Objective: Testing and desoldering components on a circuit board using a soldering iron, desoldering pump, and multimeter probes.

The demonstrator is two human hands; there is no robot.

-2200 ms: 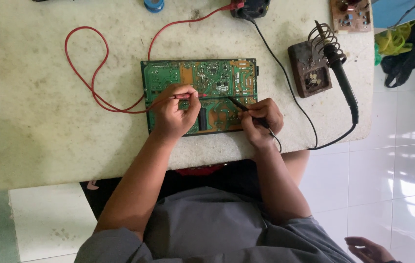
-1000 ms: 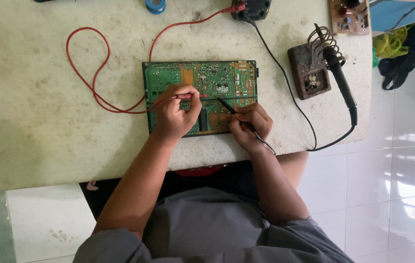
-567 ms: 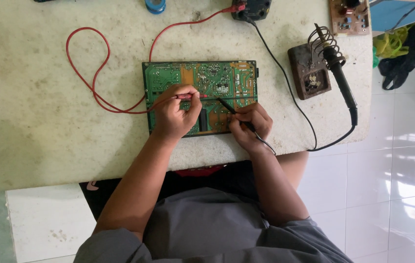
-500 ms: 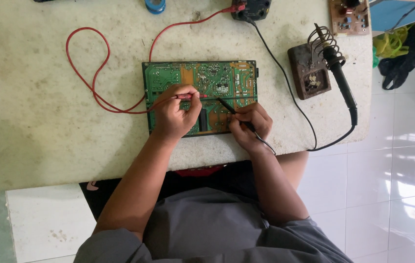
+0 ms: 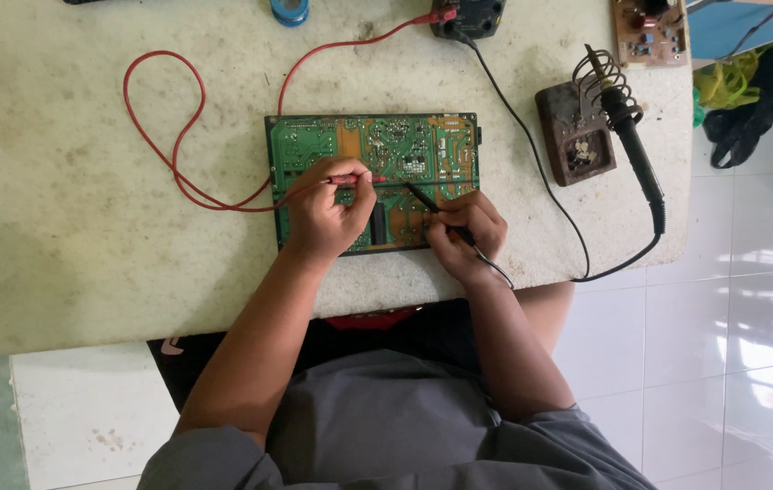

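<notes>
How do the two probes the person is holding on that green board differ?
The red probe sits in the left hand and lies nearly level; the black probe sits in the right hand and slants. The red lead loops wide across the table; the black lead runs along the right. Both probes point at the board, and both leads reach the meter.

Head camera, straight down, moderately near over workbench (image 5: 87, 227).
</notes>
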